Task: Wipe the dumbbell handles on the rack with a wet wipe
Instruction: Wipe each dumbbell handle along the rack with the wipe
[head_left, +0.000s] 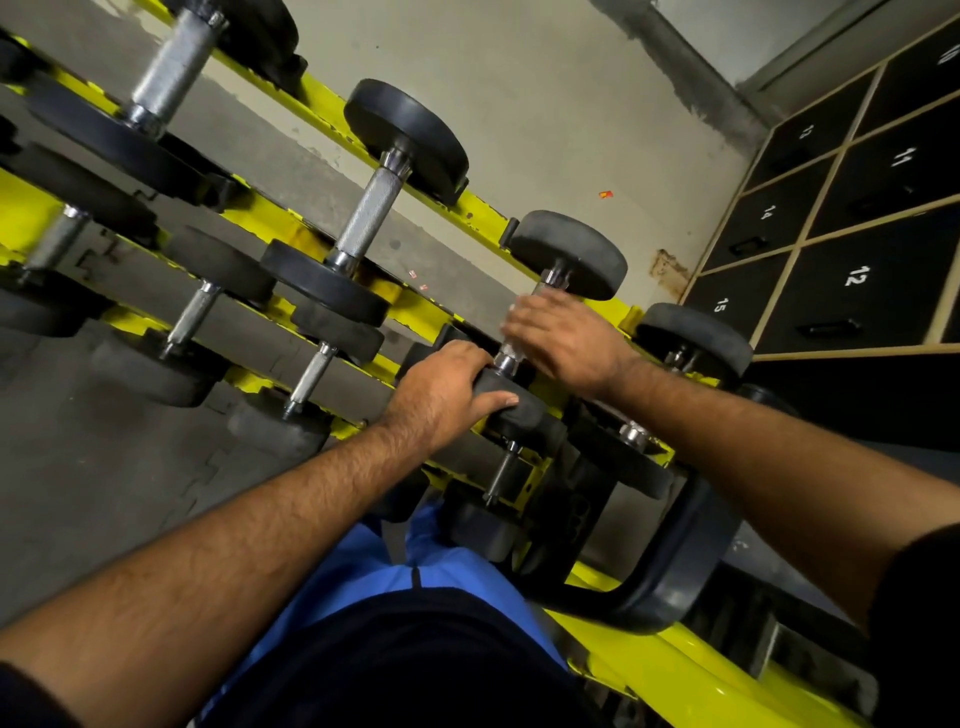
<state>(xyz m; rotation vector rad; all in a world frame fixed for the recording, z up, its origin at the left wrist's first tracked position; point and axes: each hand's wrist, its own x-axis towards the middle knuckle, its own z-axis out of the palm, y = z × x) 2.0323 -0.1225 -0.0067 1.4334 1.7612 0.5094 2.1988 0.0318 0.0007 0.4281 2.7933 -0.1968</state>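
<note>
- A dumbbell (540, 332) lies across the top rails of a yellow rack (426, 306), near its right end.
- The right hand (566, 338) curls its fingers round the steel handle; whether a wipe lies beneath them cannot be told.
- The left hand (447, 389) grips the dumbbell's near weight.
- Numbered lockers (852, 234) stand alongside.

Grey wall (519, 104) behind, dark rubber-tile floor (104, 467) below, black numbered lockers (852, 234) stand to the right.
</note>
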